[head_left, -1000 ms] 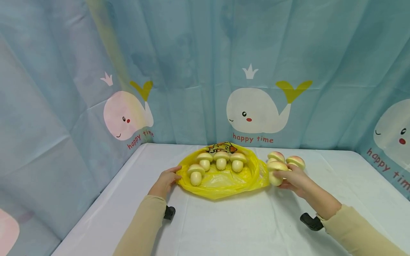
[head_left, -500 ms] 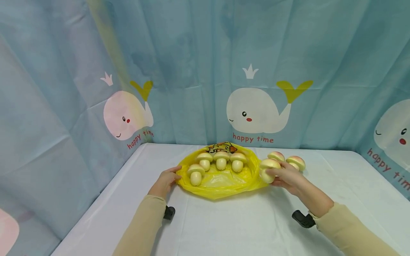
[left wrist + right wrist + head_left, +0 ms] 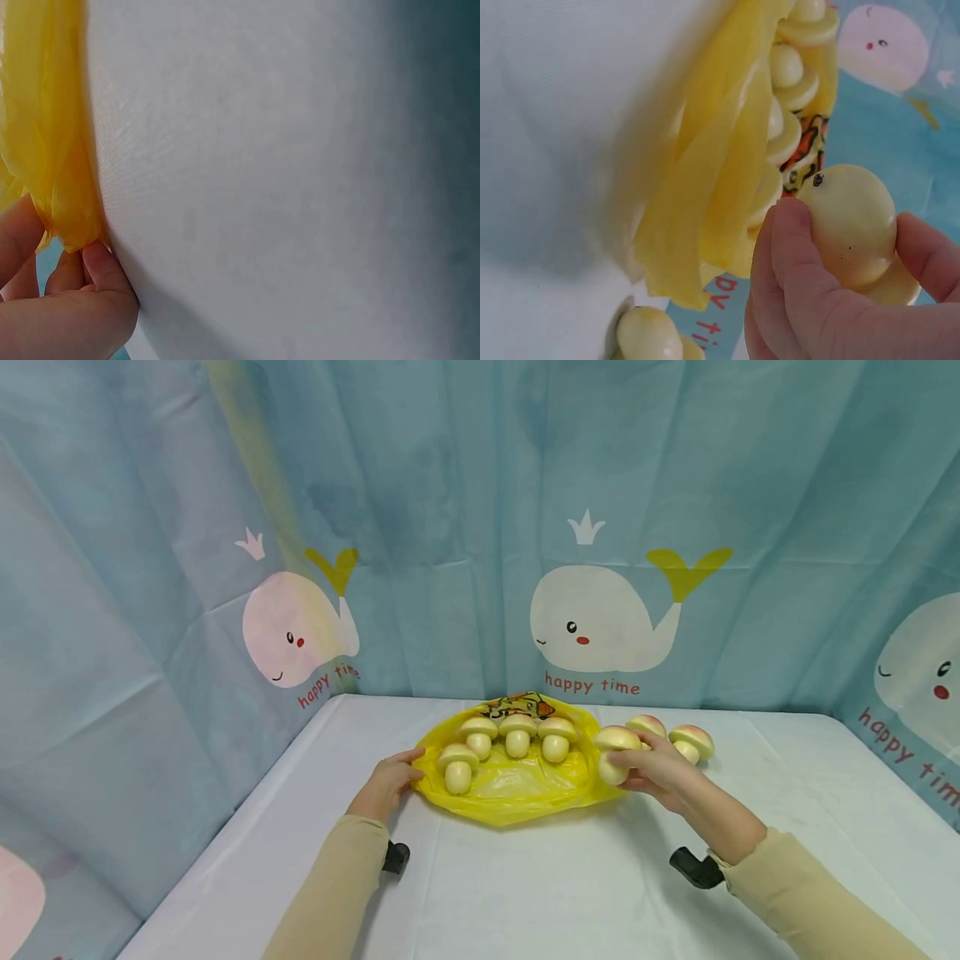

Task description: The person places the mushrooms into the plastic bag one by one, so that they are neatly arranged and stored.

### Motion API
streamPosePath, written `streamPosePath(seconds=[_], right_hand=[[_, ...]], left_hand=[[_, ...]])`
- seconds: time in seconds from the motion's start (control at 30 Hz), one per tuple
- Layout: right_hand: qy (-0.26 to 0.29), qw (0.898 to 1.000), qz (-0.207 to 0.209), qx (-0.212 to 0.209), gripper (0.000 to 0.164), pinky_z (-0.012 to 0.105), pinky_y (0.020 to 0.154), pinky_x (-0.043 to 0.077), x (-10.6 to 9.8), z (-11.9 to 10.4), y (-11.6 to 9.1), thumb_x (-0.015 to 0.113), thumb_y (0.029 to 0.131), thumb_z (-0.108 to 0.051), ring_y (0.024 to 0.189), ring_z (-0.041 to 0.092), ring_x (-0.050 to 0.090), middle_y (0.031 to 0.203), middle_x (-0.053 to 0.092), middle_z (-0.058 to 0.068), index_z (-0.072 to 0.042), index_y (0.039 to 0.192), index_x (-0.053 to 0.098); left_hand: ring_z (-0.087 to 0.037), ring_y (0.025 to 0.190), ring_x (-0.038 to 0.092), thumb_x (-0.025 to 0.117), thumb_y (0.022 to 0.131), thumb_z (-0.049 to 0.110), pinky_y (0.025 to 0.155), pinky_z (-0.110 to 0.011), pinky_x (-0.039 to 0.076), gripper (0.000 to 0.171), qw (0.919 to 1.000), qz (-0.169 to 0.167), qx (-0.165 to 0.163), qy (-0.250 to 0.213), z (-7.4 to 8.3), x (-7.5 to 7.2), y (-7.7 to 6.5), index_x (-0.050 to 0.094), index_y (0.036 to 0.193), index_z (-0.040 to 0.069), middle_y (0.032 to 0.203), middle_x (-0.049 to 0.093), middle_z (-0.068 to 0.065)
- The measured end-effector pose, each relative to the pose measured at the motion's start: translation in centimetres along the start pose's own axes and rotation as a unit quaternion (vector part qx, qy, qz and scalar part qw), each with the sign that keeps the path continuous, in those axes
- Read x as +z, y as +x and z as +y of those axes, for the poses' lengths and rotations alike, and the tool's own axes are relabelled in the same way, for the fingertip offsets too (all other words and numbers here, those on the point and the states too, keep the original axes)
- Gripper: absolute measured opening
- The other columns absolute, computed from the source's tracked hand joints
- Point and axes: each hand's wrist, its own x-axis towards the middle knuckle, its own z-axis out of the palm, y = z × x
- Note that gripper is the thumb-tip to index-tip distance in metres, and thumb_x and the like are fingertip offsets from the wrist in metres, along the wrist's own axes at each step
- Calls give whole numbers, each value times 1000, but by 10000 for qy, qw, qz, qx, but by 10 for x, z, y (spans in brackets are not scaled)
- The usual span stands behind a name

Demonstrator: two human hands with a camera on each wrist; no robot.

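Note:
A yellow plastic bag [image 3: 510, 810] lies open on the table with several toy mushrooms inside, among them a front-left mushroom [image 3: 458, 770]. My left hand [image 3: 390, 785] pinches the bag's left edge; in the left wrist view its fingertips [image 3: 105, 266] meet the gathered yellow film. My right hand [image 3: 663, 772] grips a mushroom [image 3: 615, 752] by its pale stem at the bag's right rim. Up close in the right wrist view, thumb and fingers hold that mushroom [image 3: 851, 225], its cap partly hidden. Behind this hand sit two more mushrooms, one nearer [image 3: 647, 725] and one farther right [image 3: 692, 742].
A white cloth covers the table [image 3: 525, 893]. Blue curtains [image 3: 450, 527] printed with whales hang close behind it and at both sides. A black wrist mount [image 3: 697, 868] sticks out under the right sleeve, and another [image 3: 396, 858] under the left.
My right hand has moved left with its mushroom, from beside the two loose mushrooms to the bag's right rim. The left hand stays in place on the bag.

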Motion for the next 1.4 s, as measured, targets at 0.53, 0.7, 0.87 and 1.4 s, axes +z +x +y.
streamPosePath(seconds=[0.53, 0.7, 0.87, 1.4], right_hand=[[244, 9996, 14, 156, 77, 33, 80, 55, 22, -2, 6, 61, 94, -9, 86, 22, 58, 132, 40, 26, 7, 150, 10], [277, 9995, 9, 157, 78, 33, 79, 55, 30, -3, 9, 63, 94, -10, 85, 22, 58, 129, 43, 24, 7, 150, 12], [379, 9992, -17, 139, 78, 30, 74, 55, 34, -5, 10, 64, 93, -10, 82, 20, 59, 125, 46, 21, 5, 151, 13], [629, 9980, -34, -6, 74, 33, 78, 55, 65, 10, 21, 63, 93, -7, 90, 22, 58, 137, 39, 25, 2, 151, 17]], left_hand=[[-29, 130, 38, 51, 93, -11, 110, -38, 33, 52, 10000, -67, -21, -3, -2, 0, 4, 52, 141, 7, 154, 31, -16], [-29, 130, 38, 51, 93, -10, 110, -37, 33, 52, 10000, -58, -24, 20, -1, 0, 2, 51, 141, 8, 154, 32, -16], [-29, 132, 38, 51, 93, -11, 110, -38, 32, 52, 10000, -80, -2, 4, 1, -1, -1, 50, 142, 7, 155, 31, -17], [-29, 132, 37, 51, 93, -10, 110, -37, 33, 51, 9999, -125, 34, -34, -1, -2, 2, 51, 141, 7, 155, 31, -17]])
